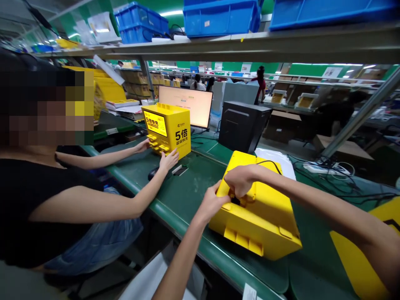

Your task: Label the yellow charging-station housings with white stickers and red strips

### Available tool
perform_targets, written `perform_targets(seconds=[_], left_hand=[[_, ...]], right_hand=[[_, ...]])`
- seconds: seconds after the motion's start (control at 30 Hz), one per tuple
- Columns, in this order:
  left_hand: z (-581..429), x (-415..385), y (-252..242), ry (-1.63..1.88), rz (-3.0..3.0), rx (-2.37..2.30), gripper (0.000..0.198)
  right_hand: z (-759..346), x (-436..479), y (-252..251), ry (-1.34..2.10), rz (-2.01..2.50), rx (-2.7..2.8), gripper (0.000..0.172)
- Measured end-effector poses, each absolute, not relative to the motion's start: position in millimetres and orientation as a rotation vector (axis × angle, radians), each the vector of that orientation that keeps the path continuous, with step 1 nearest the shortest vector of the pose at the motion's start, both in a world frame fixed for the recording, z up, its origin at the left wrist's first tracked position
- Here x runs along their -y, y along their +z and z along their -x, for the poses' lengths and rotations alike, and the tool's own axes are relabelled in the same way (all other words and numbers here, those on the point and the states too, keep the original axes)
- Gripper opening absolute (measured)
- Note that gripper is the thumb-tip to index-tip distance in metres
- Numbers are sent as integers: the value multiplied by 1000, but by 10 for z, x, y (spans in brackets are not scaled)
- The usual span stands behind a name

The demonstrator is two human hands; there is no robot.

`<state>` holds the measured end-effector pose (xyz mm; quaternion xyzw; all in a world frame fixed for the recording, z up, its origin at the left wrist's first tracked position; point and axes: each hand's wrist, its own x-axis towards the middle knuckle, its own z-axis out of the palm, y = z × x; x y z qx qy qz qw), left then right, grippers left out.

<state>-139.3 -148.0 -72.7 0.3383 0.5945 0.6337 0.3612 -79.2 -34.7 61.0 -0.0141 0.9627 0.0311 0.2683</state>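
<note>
A yellow plastic charger housing (278, 210) lies on its side on the green bench in front of me. My left hand (214, 204) grips its near left edge, thumb over the rim. Curled into a fist, my right hand (242, 180) reaches down at a dark recess in the housing; whatever its fingertips hold is hidden. A thin black cable (272, 162) curves over the housing's far end, just behind my right wrist.
At left, a co-worker's hands (168, 160) hold an upright yellow charging box (175, 129). Behind stand a lit monitor (190, 106) and a black computer case (240, 125). Cables and a white power strip (326, 168) lie right. Blue bins (218, 18) line the overhead shelf.
</note>
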Motion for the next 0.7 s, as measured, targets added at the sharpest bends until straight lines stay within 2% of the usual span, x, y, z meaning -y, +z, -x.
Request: perform_targets(seconds=[0.1, 0.23, 0.3, 0.5, 0.57, 0.7], left_hand=[[1257, 1465, -742, 1627, -839, -1553, 45], [1197, 1461, -741, 1609, -818, -1570, 43], [1190, 1455, -732, 1599, -818, -1571, 45], [1182, 1446, -651, 1564, -836, -1600, 46], [1186, 1449, -628, 1552, -840, -1635, 51], [1217, 1446, -667, 1525, -792, -1701, 78]], right_hand=[[623, 448, 591, 160, 12, -2629, 2], [516, 544, 553, 238, -9, -2645, 23], [520, 522, 517, 260, -8, -2650, 28], [533, 358, 447, 247, -27, -2721, 22], [379, 346, 462, 226, -42, -2829, 21], [-473, 352, 369, 110, -136, -3288, 33]])
